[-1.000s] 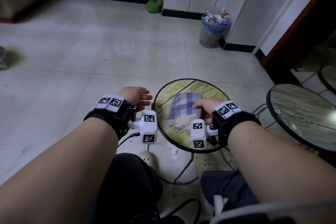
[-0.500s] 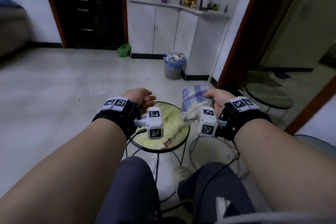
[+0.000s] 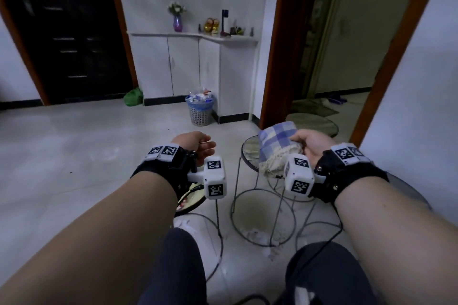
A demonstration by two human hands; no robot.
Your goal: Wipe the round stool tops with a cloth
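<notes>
Cloth (image 3: pixel 277 146) bunched in right hand (image 3: pixel 312 148) grip, above stool (image 3: pixel 249 153).

Black wrist straps (image 3: pixel 173 168) with white coded marker cubes (image 3: pixel 214 177), thin black cables, dark trousers (image 3: pixel 173 267)

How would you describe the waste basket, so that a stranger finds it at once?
Start at the white cabinet on the far wall, between the dark door and the brown door frame. On the floor at its right end stands the waste basket. It alone is a grey mesh basket, blue-lined and heaped with rubbish; the green bag lies further left.
</notes>
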